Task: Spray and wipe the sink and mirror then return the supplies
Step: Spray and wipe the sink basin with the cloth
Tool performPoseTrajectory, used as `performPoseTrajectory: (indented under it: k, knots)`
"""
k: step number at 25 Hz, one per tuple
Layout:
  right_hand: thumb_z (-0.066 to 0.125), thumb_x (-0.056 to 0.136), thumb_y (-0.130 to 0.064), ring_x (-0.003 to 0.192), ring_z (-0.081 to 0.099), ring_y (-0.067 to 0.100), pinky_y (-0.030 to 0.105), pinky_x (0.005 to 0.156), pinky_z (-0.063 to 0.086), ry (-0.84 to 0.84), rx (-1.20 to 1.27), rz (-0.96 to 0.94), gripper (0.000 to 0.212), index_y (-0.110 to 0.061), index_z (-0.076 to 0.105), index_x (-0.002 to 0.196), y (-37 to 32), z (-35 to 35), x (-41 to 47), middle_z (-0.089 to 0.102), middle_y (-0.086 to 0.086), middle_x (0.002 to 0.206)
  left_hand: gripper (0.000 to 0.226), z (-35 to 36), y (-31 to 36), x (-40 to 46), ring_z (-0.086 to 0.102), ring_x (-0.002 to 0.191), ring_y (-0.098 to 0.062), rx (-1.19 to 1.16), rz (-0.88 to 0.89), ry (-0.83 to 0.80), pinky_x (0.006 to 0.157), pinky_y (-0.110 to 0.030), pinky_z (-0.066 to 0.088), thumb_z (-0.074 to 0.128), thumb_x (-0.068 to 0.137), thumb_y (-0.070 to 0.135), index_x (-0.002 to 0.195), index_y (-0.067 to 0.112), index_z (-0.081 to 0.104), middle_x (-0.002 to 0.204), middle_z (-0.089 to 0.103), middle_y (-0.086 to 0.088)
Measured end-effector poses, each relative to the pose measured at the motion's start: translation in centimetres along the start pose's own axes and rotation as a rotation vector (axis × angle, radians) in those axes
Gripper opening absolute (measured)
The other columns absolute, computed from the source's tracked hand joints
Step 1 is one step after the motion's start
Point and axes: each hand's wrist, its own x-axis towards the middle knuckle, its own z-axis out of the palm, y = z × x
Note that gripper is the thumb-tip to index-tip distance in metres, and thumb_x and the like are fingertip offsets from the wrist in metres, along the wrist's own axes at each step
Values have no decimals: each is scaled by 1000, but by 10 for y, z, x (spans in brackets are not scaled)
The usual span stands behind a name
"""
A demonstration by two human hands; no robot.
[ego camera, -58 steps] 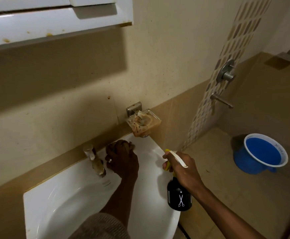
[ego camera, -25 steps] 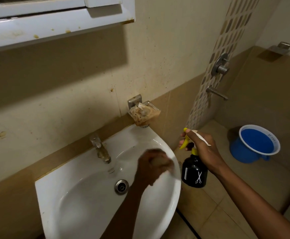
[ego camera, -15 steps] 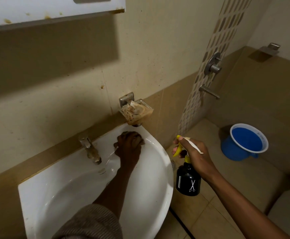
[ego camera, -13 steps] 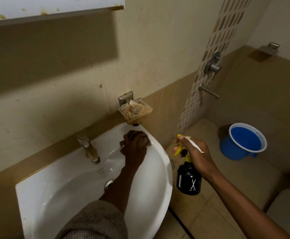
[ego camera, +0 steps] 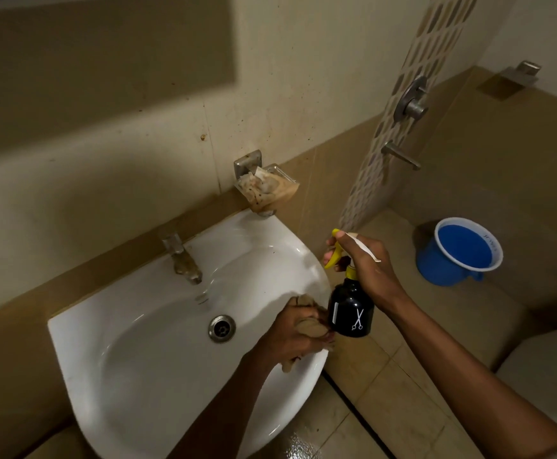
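Sink (ego camera: 157, 376) wiping is underway: left hand (ego camera: 295, 332) grips a cloth (ego camera: 310, 326) on the right rim, right hand (ego camera: 366, 263) holds the spray bottle (ego camera: 350, 309); mirror and returning supplies seemingly remain.

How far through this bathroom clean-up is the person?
Midway on the sink, it seems. The left hand grips a cloth on the right rim of the sink, which looks wet. The right hand holds the spray bottle beside it. Left: the mirror, out of view, and returning the supplies.
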Motion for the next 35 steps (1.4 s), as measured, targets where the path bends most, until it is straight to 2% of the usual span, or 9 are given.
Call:
performPoseTrajectory:
  k: [2, 8, 11, 16, 19, 23, 26, 30, 35]
  knots:
    - [61, 107, -28, 76, 68, 32, 43, 71, 52, 3, -3, 0, 42, 7, 76, 91, -4, 3, -7, 76, 29, 85, 39, -4, -5, -27, 68, 99, -3, -65, -57, -73, 96, -28, 52, 88, 62, 5, 98, 3, 73, 105, 71, -2]
    - [59, 108, -26, 79, 70, 29, 40, 74, 52, 4, 19, 7, 40, 8, 75, 94, -19, 19, -29, 75, 33, 87, 30, -48, -16, -117, 67, 97, -13, 47, -199, -431, 92, -33, 53, 86, 64, 15, 80, 38, 74, 98, 70, 2]
    - [59, 108, -27, 79, 70, 27, 37, 73, 52, -21, 31, 15, 39, 5, 75, 94, -28, 36, -41, 74, 35, 90, 21, -79, -14, -158, 66, 79, -7, 90, -354, -591, 80, -31, 53, 86, 63, 19, 77, 18, 71, 83, 68, 8]
    - [58, 108, -29, 79, 71, 27, 33, 71, 53, -55, 27, 9, 39, 4, 76, 100, -40, 56, -58, 77, 32, 91, 42, -148, -16, -182, 71, 98, -24, 695, -827, -695, 91, -41, 58, 84, 55, 39, 91, 19, 75, 109, 74, -3]
    - [58, 108, -31, 78, 71, 25, 34, 72, 54, -53, 30, 2, 39, 3, 77, 99, -42, 55, -62, 77, 30, 89, 45, -181, -1, -180, 72, 94, -25, 787, -911, -545, 84, -37, 60, 84, 65, 16, 108, 9, 73, 107, 75, -10]
    - [59, 107, -30, 73, 71, 21, 31, 70, 54, -44, 21, 34, 38, 3, 77, 101, -36, 55, -67, 78, 29, 89, 10, -182, 1, -159, 75, 86, -31, 136, -621, -140, 81, -52, 60, 77, 67, 7, 74, 13, 74, 86, 77, -13]
    - [59, 107, -30, 73, 71, 21, 30, 69, 54, -42, 22, 61, 38, 4, 76, 101, -30, 56, -71, 77, 29, 89, 20, -126, -14, -140, 74, 86, -21, 15, -545, 33, 84, -43, 60, 80, 69, 20, 89, 19, 75, 92, 76, -6]
    - [59, 108, -30, 75, 72, 23, 33, 71, 55, -46, 7, 75, 37, 1, 77, 100, -22, 51, -74, 78, 28, 88, 27, -64, -21, -126, 72, 93, -24, -50, -533, -30, 90, -43, 58, 75, 66, 23, 93, 17, 76, 102, 75, -7]
    - [59, 107, -31, 75, 72, 23, 34, 71, 55, -42, -3, 73, 38, 0, 78, 98, -18, 45, -76, 79, 26, 87, 13, -69, -15, -124, 62, 74, -5, 258, -564, -226, 67, -21, 54, 75, 79, 23, 82, 31, 65, 83, 64, 12]
